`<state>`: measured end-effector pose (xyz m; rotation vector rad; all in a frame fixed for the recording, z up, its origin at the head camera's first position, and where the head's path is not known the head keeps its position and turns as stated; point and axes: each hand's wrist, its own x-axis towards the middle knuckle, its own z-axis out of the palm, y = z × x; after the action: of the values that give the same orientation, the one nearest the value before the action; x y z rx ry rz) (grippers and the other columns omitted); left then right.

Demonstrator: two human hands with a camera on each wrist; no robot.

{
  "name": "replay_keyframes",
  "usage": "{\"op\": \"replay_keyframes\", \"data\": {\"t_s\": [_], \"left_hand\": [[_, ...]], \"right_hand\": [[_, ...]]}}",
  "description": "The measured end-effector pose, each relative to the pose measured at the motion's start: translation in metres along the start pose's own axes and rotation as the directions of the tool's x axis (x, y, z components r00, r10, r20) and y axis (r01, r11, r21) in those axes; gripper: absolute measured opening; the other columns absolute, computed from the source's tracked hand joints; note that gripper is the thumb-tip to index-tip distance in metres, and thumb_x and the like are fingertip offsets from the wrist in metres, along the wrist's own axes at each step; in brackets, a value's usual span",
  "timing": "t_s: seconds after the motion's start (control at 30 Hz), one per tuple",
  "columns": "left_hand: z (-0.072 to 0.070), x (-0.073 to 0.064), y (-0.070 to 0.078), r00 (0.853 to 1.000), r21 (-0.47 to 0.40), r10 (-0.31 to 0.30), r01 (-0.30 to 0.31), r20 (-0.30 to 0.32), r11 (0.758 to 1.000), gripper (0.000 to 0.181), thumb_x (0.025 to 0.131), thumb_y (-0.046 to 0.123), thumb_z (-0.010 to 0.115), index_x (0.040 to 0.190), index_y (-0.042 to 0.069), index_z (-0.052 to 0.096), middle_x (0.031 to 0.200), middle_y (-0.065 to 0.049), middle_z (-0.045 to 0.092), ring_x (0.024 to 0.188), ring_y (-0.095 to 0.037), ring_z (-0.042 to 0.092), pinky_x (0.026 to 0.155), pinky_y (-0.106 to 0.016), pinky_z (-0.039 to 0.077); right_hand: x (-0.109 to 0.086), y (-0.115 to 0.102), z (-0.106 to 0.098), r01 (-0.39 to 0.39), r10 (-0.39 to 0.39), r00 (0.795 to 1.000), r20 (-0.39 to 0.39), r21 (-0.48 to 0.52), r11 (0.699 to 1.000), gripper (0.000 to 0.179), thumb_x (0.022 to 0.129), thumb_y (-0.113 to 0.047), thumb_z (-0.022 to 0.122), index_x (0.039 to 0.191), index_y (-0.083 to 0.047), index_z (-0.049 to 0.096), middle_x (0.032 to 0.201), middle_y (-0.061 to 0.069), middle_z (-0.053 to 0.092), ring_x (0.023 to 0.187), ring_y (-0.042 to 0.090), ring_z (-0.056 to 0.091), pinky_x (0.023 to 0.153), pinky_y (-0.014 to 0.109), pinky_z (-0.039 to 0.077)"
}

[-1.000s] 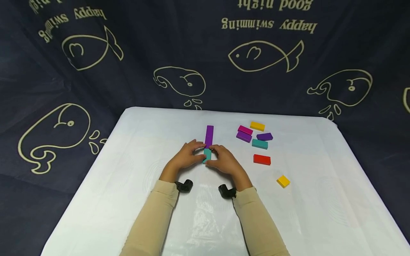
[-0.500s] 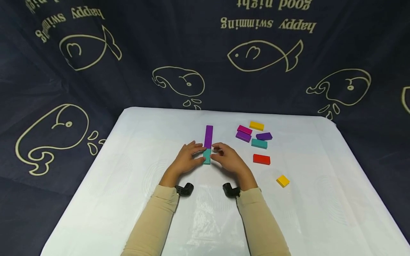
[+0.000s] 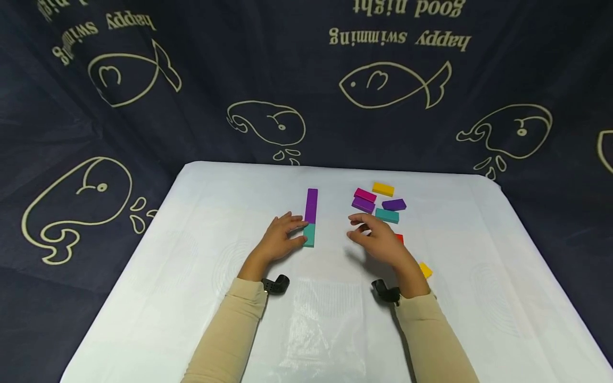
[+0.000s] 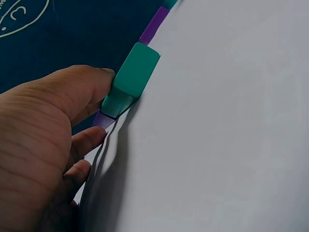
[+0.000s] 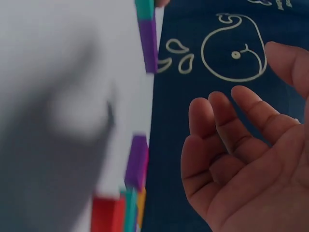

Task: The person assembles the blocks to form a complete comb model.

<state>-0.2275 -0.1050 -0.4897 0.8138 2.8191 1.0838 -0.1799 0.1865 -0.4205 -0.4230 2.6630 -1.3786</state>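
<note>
A teal block [image 3: 309, 235] lies end to end with a purple strip of block [image 3: 311, 206], forming a straight row on the white table. My left hand [image 3: 279, 238] rests at the row's left side, its thumb and fingertips right at the teal block. In the left wrist view the thumb lies along that block [image 4: 131, 77] without wrapping it. Away to the right, my right hand [image 3: 378, 240] is raised over the table with loosely bent fingers and nothing between them. It partly covers a red block [image 3: 399, 238] in the head view.
Beyond my right hand sit loose blocks: a teal one [image 3: 387, 215], a purple one [image 3: 363, 205], a magenta one [image 3: 365, 195], a dark purple one [image 3: 394, 204] and a yellow one [image 3: 383, 189]. Another yellow block [image 3: 425, 270] lies beside the right wrist. A dark printed cloth [image 3: 306, 80] hangs behind.
My right hand has let go of the teal block and moved right toward the loose blocks. The left hand stays beside the row.
</note>
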Motion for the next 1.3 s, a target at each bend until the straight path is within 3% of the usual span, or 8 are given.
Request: {"op": "replay_keyframes", "data": {"t_s": [0.27, 0.43, 0.6, 0.77, 1.03, 1.3], "left_hand": [[0.0, -0.001, 0.004, 1.0, -0.016, -0.002, 0.002, 0.009, 1.0, 0.046, 0.092, 0.028, 0.069, 0.134, 0.011, 0.063, 0.143, -0.013, 0.053, 0.144, -0.037, 0.03, 0.118, -0.059, 0.011], [0.0, -0.002, 0.006, 0.999, -0.024, 0.024, -0.024, -0.026, 0.999, 0.045, 0.092, 0.029, 0.067, 0.132, 0.009, 0.064, 0.141, -0.015, 0.055, 0.143, -0.039, 0.032, 0.117, -0.061, 0.013], [0.0, -0.003, 0.003, 0.999, -0.029, 0.028, -0.029, -0.031, 0.999, 0.045, 0.092, 0.031, 0.067, 0.132, 0.011, 0.064, 0.141, -0.014, 0.055, 0.143, -0.038, 0.032, 0.117, -0.061, 0.013], [-0.001, 0.0, 0.001, 1.0, -0.01, -0.01, 0.011, 0.012, 1.0, 0.046, 0.092, 0.028, 0.068, 0.135, 0.012, 0.063, 0.145, -0.012, 0.052, 0.145, -0.035, 0.029, 0.119, -0.057, 0.01], [0.0, 0.0, 0.002, 1.0, -0.013, 0.002, -0.002, 0.009, 1.0, 0.046, 0.092, 0.027, 0.068, 0.134, 0.011, 0.063, 0.143, -0.013, 0.053, 0.144, -0.037, 0.03, 0.117, -0.06, 0.011], [-0.001, 0.0, 0.002, 1.0, -0.005, -0.015, 0.015, 0.016, 1.0, 0.045, 0.092, 0.027, 0.068, 0.135, 0.012, 0.063, 0.144, -0.012, 0.053, 0.145, -0.035, 0.029, 0.119, -0.057, 0.011]], "right_hand": [[-0.048, 0.018, -0.043, -0.037, 0.03, 0.998, -0.052, -0.128, 0.991, 0.044, 0.096, -0.025, 0.068, 0.133, -0.003, 0.057, 0.119, 0.017, 0.063, 0.101, 0.027, 0.059, 0.08, 0.036, 0.054], [-0.077, 0.031, -0.064, -0.057, 0.038, 0.995, -0.09, -0.225, 0.973, 0.044, 0.095, -0.023, 0.068, 0.132, -0.001, 0.057, 0.123, 0.018, 0.061, 0.106, 0.031, 0.059, 0.085, 0.044, 0.052], [-0.098, 0.046, -0.076, -0.136, 0.118, 0.989, -0.086, -0.244, 0.96, 0.049, 0.095, -0.023, 0.068, 0.136, 0.0, 0.053, 0.13, 0.02, 0.057, 0.111, 0.034, 0.057, 0.09, 0.05, 0.051], [-0.11, 0.061, -0.08, -0.178, 0.164, 0.983, -0.077, -0.226, 0.958, 0.051, 0.094, -0.02, 0.07, 0.135, 0.004, 0.052, 0.128, 0.024, 0.056, 0.112, 0.04, 0.058, 0.087, 0.05, 0.052], [-0.119, 0.08, -0.079, -0.232, 0.219, 0.973, -0.079, -0.237, 0.943, 0.052, 0.092, -0.02, 0.072, 0.133, 0.005, 0.053, 0.124, 0.025, 0.058, 0.109, 0.041, 0.058, 0.09, 0.055, 0.051], [-0.119, 0.087, -0.076, -0.202, 0.198, 0.979, -0.041, -0.225, 0.953, 0.049, 0.089, -0.013, 0.074, 0.131, 0.003, 0.055, 0.126, 0.024, 0.057, 0.107, 0.035, 0.058, 0.092, 0.052, 0.051]]}}
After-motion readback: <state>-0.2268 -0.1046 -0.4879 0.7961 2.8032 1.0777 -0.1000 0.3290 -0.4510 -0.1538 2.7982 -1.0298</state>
